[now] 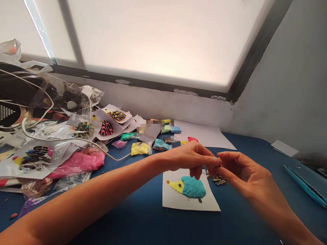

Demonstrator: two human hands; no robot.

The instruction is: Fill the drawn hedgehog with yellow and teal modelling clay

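My left hand [195,158] reaches across above a white card [209,206], its fingertips pinched together. My right hand [245,173] meets it from the right, thumb and fingers also closed in a pinch. A small dark thing shows where the fingertips meet, too covered to name. On the card below lies a flat clay hedgehog [194,187] with a blue body, yellow face, orange nose and dark eye. One dark seed [200,200] sits at its lower edge. A small pile of striped sunflower seeds [219,180] lies beneath the hands, partly hidden by them.
Packets of clay, one yellow [141,148] and one blue [162,145], lie behind the card. Finished hedgehog cards [107,127], plastic bags and a white cable [76,139] crowd the left. White paper [204,132] lies at the back, a blue case [305,187] at right.
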